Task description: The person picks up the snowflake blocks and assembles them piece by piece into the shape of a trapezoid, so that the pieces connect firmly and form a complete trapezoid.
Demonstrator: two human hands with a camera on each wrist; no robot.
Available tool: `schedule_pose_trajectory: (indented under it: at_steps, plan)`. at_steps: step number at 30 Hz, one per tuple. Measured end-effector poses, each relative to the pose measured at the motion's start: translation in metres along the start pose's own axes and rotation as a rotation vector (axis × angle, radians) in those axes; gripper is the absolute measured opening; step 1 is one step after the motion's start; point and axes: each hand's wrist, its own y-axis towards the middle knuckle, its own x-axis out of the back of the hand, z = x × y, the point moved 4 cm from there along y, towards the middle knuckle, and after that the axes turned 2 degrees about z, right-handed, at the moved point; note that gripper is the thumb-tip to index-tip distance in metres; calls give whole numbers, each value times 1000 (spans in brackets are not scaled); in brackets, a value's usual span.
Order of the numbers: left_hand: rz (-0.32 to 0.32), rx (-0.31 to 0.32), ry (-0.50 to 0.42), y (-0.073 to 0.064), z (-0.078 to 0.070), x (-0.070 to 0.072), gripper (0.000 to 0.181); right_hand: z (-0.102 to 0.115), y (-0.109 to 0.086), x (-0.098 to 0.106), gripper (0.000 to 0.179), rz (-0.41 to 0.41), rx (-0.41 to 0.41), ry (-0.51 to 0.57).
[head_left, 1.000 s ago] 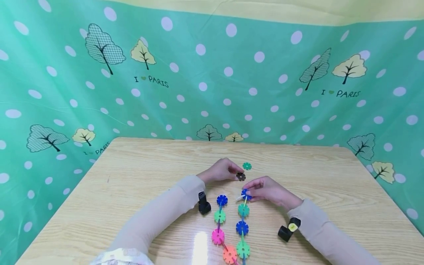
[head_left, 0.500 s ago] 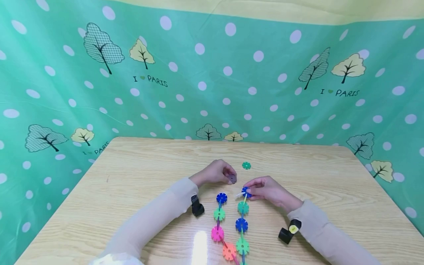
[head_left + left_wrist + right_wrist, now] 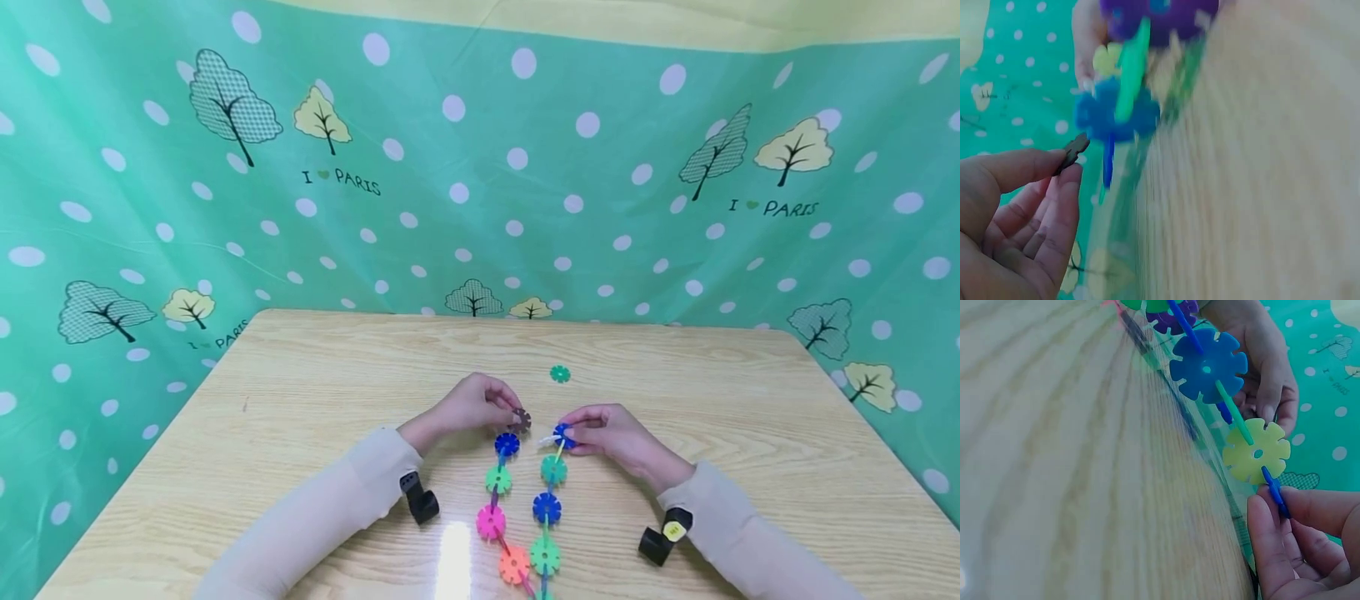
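Observation:
My left hand (image 3: 474,404) pinches a dark brown notched plastic disc (image 3: 522,420) between thumb and fingers; the left wrist view shows this brown disc (image 3: 1074,152) edge-on. In the head view it overlaps the far edge of a blue disc (image 3: 507,445), the left end of a chain of interlocked notched discs. Across from it, my right hand (image 3: 611,435) pinches another blue disc (image 3: 564,436) at the right end. A white disc (image 3: 550,440) shows edge-on beside that one. In the right wrist view, a yellow disc (image 3: 1255,455) joins the held blue disc.
The chain runs toward me through pink (image 3: 491,522), orange (image 3: 514,564) and green discs (image 3: 545,555) and leaves the frame at the bottom. A loose green disc (image 3: 560,374) lies farther back on the wooden table (image 3: 337,358). A dotted curtain (image 3: 420,233) hangs behind.
My left hand has brought the brown disc from near the loose green disc leftward and toward me, to the chain's left end. My right hand has kept its hold, barely shifting.

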Motion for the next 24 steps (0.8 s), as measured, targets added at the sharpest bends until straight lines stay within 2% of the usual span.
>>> schedule_pose_trajectory:
  at_steps: [5, 9, 15, 24]
  plan:
    - [52, 25, -55, -8, -3, -11, 18, 0, -1, 0, 35, 29, 25, -34]
    - [55, 50, -68, -11, -2, -16, 18, 1, 0, 0, 37, 69, 28, -119]
    - [55, 69, -47, -12, -4, -19, 15, 6, 3, -1, 37, 72, 23, -238]
    - [56, 89, -51, -11, -5, -22, 12, 9, 5, -4, 37, 71, -9, -219]
